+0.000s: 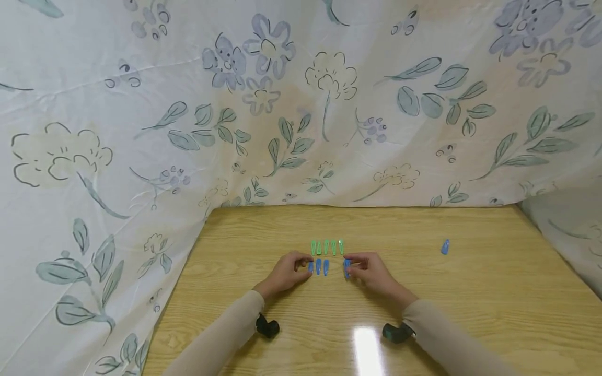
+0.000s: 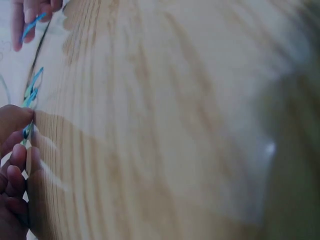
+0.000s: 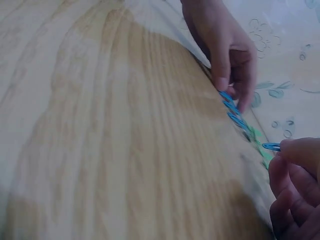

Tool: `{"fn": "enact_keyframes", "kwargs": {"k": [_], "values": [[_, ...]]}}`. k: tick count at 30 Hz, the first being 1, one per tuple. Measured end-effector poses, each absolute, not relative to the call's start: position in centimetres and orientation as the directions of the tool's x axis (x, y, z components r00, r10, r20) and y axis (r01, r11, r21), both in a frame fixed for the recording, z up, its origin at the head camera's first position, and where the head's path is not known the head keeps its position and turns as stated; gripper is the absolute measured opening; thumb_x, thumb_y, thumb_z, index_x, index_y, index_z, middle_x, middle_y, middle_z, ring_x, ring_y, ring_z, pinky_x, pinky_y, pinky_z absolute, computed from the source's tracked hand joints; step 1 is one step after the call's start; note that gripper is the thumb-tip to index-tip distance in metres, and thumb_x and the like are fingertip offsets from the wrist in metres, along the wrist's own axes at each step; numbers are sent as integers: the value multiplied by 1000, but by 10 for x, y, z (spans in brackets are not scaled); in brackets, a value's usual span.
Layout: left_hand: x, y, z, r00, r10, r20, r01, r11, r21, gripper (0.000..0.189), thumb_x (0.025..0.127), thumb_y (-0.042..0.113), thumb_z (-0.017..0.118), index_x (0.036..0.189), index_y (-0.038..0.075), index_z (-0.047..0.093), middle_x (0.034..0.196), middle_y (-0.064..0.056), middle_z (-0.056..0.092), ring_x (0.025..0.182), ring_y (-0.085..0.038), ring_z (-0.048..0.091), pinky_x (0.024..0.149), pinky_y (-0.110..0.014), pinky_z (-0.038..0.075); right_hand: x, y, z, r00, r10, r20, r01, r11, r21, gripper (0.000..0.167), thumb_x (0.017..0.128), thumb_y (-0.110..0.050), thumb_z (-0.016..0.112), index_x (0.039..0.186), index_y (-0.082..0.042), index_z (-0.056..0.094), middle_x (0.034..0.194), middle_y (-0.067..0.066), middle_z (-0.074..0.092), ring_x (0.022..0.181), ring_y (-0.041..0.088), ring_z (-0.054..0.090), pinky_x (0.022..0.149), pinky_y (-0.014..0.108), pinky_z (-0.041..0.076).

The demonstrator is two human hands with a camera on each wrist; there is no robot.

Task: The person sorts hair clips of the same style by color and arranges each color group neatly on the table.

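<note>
Several green snap hair clips [image 1: 326,247] lie side by side in a row on the wooden table. Just below them is a row of three blue hair clips [image 1: 318,267]. My left hand [image 1: 284,272] has thumb and forefinger around the leftmost blue clip [image 1: 311,267], partly covering it. To the right of that row, my right hand [image 1: 374,272] pinches another blue hair clip [image 3: 271,146] between thumb and fingertips; in the right wrist view its end sticks out past the thumb. A single blue hair clip [image 1: 445,247] lies apart on the right.
The wooden table [image 1: 263,339] is backed by a floral cloth [image 1: 291,104] hanging along its far edge and down the left side. A bright light reflection shows on the near part of the tabletop. Dark wrist devices [image 1: 267,326] sit at both sleeves.
</note>
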State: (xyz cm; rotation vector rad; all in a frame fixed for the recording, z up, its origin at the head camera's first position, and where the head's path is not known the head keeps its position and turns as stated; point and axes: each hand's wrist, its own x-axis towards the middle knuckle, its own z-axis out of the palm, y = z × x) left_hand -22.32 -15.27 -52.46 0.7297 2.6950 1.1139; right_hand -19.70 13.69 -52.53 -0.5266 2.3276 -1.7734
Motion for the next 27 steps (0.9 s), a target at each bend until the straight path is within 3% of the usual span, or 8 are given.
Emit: {"fn": "enact_keyframes", "kwargs": {"k": [9,16,24,27], "values": [[-222,-152,-524,-879,475,44,376,633,676,30,93,16,74,122,10,71,96,-1,62,75,-9,45,68,-22,40,-199,115,-529,-929,-364,62,-165,259,-952,38,93,3,65,130,12,61,120,32,66,69,10,64,48,17,42],[-222,-152,-523,-874,481,59,387,619,684,30,92,16,74,122,9,71,95,-2,62,74,-9,44,67,-22,40,-204,105,-531,-938,-339,77,-201,346,-917,35,94,0,67,128,8,65,123,28,68,70,7,63,62,19,50],[-221,-151,-522,-878,475,56,379,619,688,29,92,14,74,121,9,71,96,-2,62,76,-10,46,68,-22,41,-205,101,-530,-945,-320,62,-195,403,-894,33,93,-2,67,126,6,67,118,23,72,58,5,53,53,19,42],[-220,-151,-523,-882,469,51,371,623,689,29,92,14,74,121,9,71,96,-2,62,77,-11,47,69,-23,41,-204,100,-529,-952,-300,58,-195,448,-873,32,92,-2,69,123,4,69,118,19,73,67,9,54,58,21,43]]}}
